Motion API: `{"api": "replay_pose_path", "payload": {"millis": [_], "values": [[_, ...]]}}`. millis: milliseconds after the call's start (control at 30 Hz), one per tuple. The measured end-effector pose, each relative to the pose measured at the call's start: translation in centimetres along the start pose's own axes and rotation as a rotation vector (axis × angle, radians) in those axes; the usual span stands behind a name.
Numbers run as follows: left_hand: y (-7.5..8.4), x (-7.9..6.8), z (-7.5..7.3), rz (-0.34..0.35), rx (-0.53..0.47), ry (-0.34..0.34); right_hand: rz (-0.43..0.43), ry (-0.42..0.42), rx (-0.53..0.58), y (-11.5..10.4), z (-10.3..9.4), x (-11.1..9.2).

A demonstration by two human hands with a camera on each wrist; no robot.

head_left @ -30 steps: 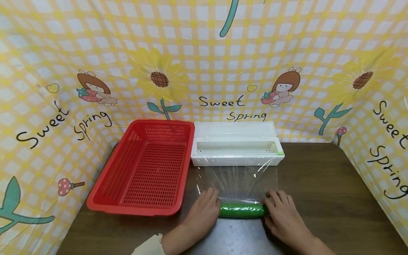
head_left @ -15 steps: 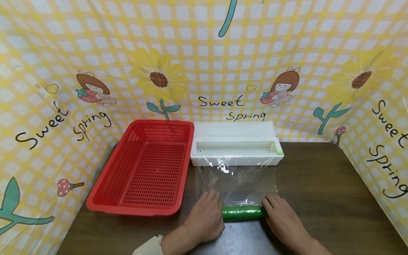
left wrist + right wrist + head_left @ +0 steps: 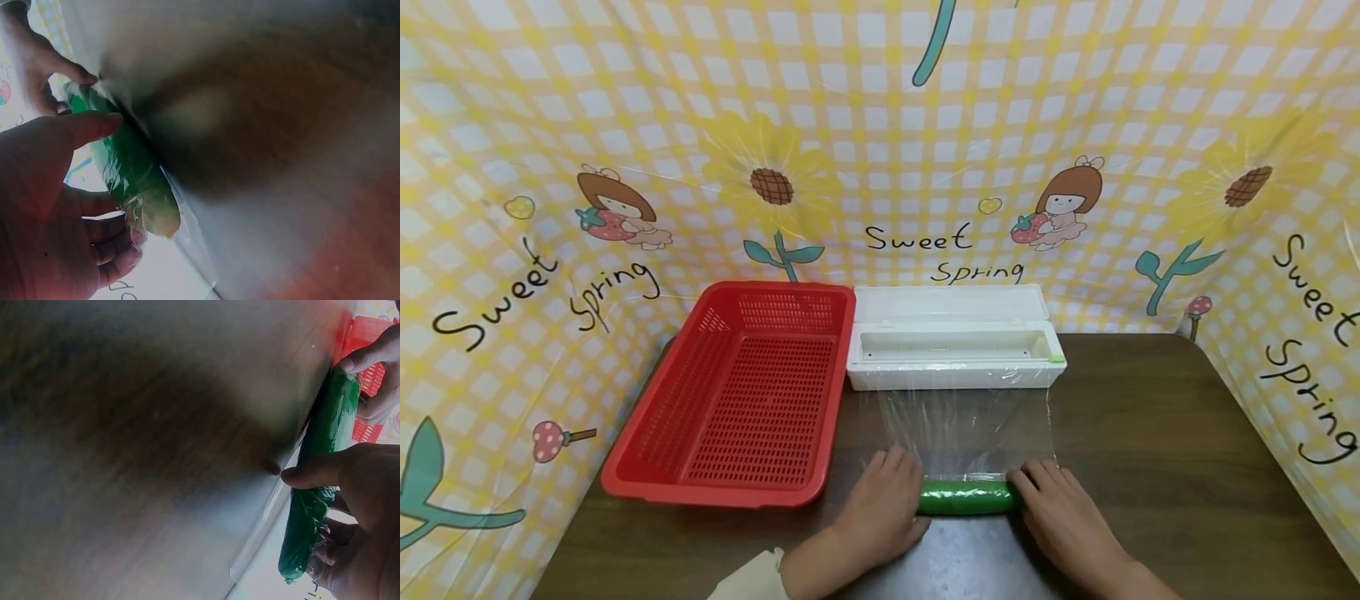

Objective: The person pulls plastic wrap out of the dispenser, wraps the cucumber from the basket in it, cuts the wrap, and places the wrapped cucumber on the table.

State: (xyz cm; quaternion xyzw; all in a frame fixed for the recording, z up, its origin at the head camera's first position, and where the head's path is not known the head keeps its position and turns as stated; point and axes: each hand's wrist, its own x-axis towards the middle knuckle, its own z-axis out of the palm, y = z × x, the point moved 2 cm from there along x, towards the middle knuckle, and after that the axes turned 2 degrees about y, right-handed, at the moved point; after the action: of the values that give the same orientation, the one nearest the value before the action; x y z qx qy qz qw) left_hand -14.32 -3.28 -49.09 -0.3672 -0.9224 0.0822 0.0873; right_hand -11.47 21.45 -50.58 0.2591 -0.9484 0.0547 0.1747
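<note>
Red basket point(image 3: 752, 408), open white box point(image 3: 951, 305) alongside, clear film point(image 3: 970, 425) reaching green cucumber point(image 3: 967, 497)

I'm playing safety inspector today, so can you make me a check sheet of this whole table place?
Surface: brown, wood-look table, shiny near the hands.
Job's things: green cucumber in clear film that stretches to a white box, lid open.
Clutter: nothing seen besides a red basket left of the box.
Grippers: bare hands; left hand and right hand hold opposite ends of the cucumber.
Cables: nothing seen.
Surroundings: yellow-and-white checked cloth behind and on both sides, with flowers and "Sweet Spring".
</note>
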Motion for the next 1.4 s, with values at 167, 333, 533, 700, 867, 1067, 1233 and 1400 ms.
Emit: {"api": "replay_pose_path", "payload": {"millis": [167,333,533,700,867,1067,1233,1400], "values": [[-0.4,0.1,0.1,-0.02,0.011,-0.022,0.006,-0.011,0.009,0.1,0.0,0.1],[-0.3,0.4,-0.1,-0.022,0.014,-0.011,0.031,-0.041,-0.024,0.1,-0.1,0.3],[-0.2,0.5,-0.1,-0.009,0.007,-0.006,0.092,-0.07,-0.069,0.5,-0.7,0.5],[-0.2,0.3,0.2,-0.012,-0.018,0.004,0.19,-0.277,0.077,1.9,-1.8,0.8],[-0.3,0.1,0.3,-0.016,-0.019,0.017,0.296,-0.436,0.419,3.6,-2.4,1.1],[-0.2,0.1,0.3,-0.012,0.003,0.028,0.387,-0.429,0.605,4.9,-2.7,0.9],[-0.1,0.0,0.2,-0.009,0.023,0.051,0.404,-0.377,0.583,5.6,-2.6,1.1],[0.0,0.1,0.1,-0.013,0.011,0.039,0.425,-0.314,0.595,6.5,-2.1,1.2]]}}
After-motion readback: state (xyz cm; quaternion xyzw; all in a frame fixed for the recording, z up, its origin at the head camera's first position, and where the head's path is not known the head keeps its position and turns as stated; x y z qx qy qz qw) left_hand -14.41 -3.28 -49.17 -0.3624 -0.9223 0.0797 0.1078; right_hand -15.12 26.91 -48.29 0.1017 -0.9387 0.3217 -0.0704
